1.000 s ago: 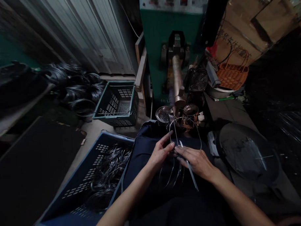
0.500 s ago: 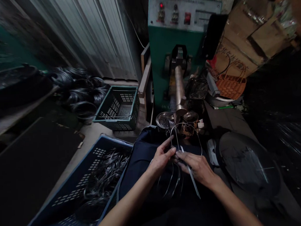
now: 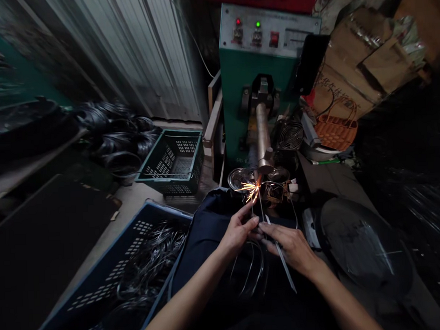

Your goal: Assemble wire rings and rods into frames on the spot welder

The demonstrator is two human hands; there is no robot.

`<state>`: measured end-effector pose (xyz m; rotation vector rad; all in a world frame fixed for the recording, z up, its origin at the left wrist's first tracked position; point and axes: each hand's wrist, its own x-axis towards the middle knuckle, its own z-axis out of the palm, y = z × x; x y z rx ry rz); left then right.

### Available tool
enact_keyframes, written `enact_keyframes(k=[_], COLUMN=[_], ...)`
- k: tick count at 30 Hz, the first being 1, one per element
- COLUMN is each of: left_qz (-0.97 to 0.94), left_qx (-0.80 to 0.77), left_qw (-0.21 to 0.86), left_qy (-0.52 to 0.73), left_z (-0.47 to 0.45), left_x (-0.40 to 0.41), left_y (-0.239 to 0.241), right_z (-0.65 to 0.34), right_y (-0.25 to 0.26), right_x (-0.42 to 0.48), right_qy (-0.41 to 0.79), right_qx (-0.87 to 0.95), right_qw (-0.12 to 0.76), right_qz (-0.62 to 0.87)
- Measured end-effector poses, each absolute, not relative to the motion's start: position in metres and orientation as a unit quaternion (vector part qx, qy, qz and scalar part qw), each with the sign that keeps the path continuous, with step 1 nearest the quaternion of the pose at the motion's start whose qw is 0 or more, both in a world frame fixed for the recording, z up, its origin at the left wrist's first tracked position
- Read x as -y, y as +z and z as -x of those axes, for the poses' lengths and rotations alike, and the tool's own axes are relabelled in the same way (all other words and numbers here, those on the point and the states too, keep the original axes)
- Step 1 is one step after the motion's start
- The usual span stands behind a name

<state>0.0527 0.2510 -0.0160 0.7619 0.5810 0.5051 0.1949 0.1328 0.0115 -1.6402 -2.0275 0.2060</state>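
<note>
On my feed, the left hand point(image 3: 238, 230) and the right hand point(image 3: 290, 247) are both clenched close together on bent silver wire hoops point(image 3: 253, 269). The right hand also grips a straight flat metal strip point(image 3: 283, 265). The top of the wire sits just below the copper-coloured electrode rod point(image 3: 263, 134) of the green spot-welding machine point(image 3: 256, 72), where orange sparks point(image 3: 250, 190) fly (the brightest thing on this dim feed). Left of the machine stands a teal perforated plastic crate point(image 3: 172, 162), and further forward a blue perforated plastic crate point(image 3: 115, 279) holds a tangle of wire. Right of the machine sits a woven orange basket point(image 3: 336, 133).
</note>
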Motion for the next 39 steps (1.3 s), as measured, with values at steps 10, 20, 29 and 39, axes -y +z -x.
enact_keyframes(k=[10, 20, 29, 39], left_qz=[-0.399, -0.415, -0.404, -0.426], left_qx=[-0.294, -0.289, -0.283, -0.286], left_qw=[0.822, 0.798, 0.804, 0.813], left_qy=[0.281, 0.328, 0.331, 0.276], left_z=[-0.078, -0.118, -0.123, -0.094], left_x=[-0.303, -0.375, -0.388, -0.353], left_y=[-0.014, -0.009, -0.012, -0.01], right_z=[-0.22, -0.26, -0.265, -0.224], right_y=[0.008, 0.019, 0.012, 0.018], right_x=[-0.166, -0.223, -0.237, -0.193], right_qy=[0.035, -0.083, -0.061, 0.034], right_qx=[0.719, 0.703, 0.691, 0.748], right_qw=[0.224, 0.22, 0.224, 0.233], right_qz=[0.657, 0.672, 0.684, 0.62])
